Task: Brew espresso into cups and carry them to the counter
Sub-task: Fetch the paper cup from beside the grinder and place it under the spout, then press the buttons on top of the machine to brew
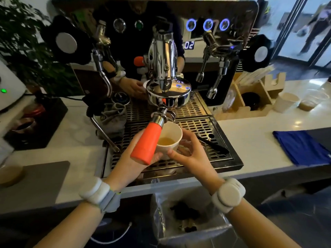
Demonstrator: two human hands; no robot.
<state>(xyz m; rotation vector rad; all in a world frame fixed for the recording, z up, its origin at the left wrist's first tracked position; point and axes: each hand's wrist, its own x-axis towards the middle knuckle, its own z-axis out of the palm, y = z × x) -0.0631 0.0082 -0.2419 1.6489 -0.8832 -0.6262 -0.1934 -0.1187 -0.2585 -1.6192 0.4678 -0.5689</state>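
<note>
White tabletop (pixel 250 133) carries the machine (pixel 161 51). On its tray (pixel 206 126), the cup (pixel 171 140) sits under the spout. Left hand (pixel 136 158) grips the handle (pixel 148 142); right hand (pixel 188 154) cradles the cup with curled fingers. Risk: bumping the handle while lifting may spill espresso.

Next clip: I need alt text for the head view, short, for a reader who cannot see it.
Two hands hold a white paper cup of pale brown liquid on the drip tray of an espresso machine. The left hand is partly hidden beneath the portafilter's orange handle; the right hand curls around the cup's right side. A blue cloth lies on the counter.
</note>
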